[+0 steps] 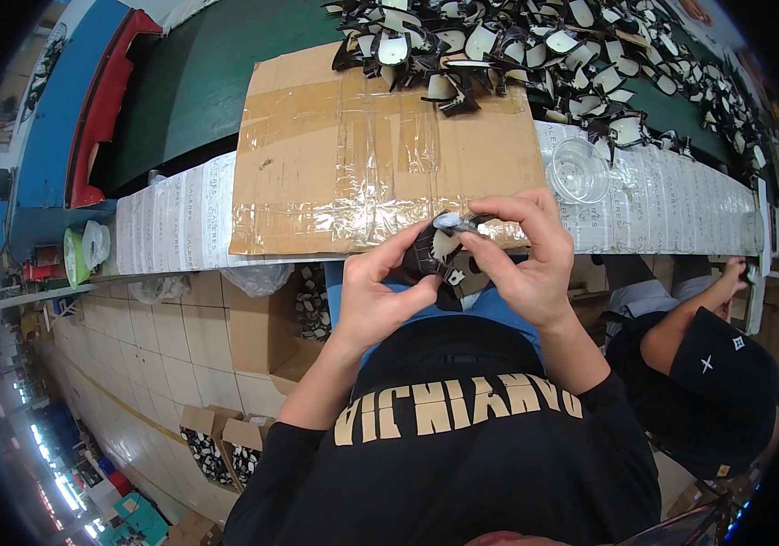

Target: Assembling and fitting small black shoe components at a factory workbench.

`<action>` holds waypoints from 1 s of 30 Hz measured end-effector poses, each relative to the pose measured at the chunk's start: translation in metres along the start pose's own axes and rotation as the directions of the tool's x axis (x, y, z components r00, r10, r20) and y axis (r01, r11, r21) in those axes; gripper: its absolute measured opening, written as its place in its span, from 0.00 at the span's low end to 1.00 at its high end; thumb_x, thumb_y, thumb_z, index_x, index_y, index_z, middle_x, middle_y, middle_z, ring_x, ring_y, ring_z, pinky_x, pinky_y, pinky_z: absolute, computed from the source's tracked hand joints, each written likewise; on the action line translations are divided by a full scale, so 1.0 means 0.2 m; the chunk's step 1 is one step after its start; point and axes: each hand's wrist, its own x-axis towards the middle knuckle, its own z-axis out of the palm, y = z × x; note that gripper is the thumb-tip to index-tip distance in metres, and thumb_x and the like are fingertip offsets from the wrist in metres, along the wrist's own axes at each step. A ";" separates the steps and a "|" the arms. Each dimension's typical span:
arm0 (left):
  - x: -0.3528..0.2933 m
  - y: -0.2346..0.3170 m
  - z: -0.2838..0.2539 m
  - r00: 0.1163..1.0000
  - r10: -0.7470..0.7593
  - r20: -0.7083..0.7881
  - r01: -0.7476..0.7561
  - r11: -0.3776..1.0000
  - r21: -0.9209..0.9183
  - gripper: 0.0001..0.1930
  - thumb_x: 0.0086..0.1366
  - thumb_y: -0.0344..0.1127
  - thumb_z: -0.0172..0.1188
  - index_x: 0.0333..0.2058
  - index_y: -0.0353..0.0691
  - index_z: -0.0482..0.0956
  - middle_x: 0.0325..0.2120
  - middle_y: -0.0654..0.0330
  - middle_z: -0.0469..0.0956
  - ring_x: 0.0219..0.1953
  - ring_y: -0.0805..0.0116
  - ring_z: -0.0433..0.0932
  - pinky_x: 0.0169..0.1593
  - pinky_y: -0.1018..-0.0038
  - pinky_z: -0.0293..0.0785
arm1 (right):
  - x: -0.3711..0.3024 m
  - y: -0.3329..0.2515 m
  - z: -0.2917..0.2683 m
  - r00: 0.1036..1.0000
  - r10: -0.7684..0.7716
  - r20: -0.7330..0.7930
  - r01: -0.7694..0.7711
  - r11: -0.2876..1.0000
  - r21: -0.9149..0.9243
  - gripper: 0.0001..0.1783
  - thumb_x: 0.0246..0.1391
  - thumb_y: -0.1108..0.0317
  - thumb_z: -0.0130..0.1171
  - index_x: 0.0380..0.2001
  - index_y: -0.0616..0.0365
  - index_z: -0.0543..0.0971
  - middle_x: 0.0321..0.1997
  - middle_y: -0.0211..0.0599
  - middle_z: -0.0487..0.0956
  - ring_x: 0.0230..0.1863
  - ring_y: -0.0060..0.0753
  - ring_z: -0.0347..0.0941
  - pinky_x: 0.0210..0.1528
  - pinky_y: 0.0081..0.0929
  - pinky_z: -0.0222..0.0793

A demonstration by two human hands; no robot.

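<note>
Just off the near edge of a taped cardboard sheet, I hold a small curved black piece with a pale inner side and white marks. My left hand grips it at its left side between thumb and fingers. With thumb and fingertips closed, my right hand pinches the upper right edge of the same piece. A small whitish-blue bit shows at that edge; I cannot make out what it is. Beyond the cardboard lies a big heap of similar black and white pieces.
A clear plastic cup stands right of the cardboard, on a paper-covered ledge along a green conveyor belt. At lower left, open boxes hold more pieces. A co-worker in a black cap is close on my right.
</note>
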 end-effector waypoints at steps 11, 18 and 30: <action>-0.01 -0.07 -0.05 0.991 -0.132 0.037 0.137 0.940 -0.311 0.32 0.56 0.14 0.58 0.62 0.24 0.68 0.44 0.48 0.83 0.45 0.62 0.84 0.53 0.66 0.82 | -0.01 0.01 -0.04 0.994 0.093 -0.050 -0.089 0.993 0.071 0.17 0.44 0.75 0.73 0.40 0.59 0.85 0.38 0.31 0.83 0.38 0.28 0.72 0.42 0.25 0.70; 0.01 -0.06 -0.04 0.988 -0.141 0.062 0.154 0.927 -0.342 0.31 0.56 0.14 0.57 0.62 0.24 0.68 0.47 0.48 0.81 0.48 0.63 0.83 0.53 0.66 0.82 | -0.04 -0.02 0.00 0.995 0.082 0.065 -0.089 0.988 0.127 0.17 0.42 0.74 0.74 0.40 0.56 0.85 0.37 0.31 0.84 0.38 0.31 0.73 0.43 0.27 0.68; 0.00 -0.05 -0.05 0.983 -0.176 0.055 0.184 0.913 -0.363 0.31 0.55 0.15 0.59 0.61 0.24 0.69 0.45 0.49 0.82 0.45 0.63 0.84 0.50 0.68 0.83 | 0.00 0.03 -0.05 0.997 0.072 0.002 -0.072 0.997 -0.022 0.17 0.43 0.73 0.73 0.40 0.56 0.85 0.35 0.31 0.84 0.38 0.33 0.72 0.43 0.27 0.68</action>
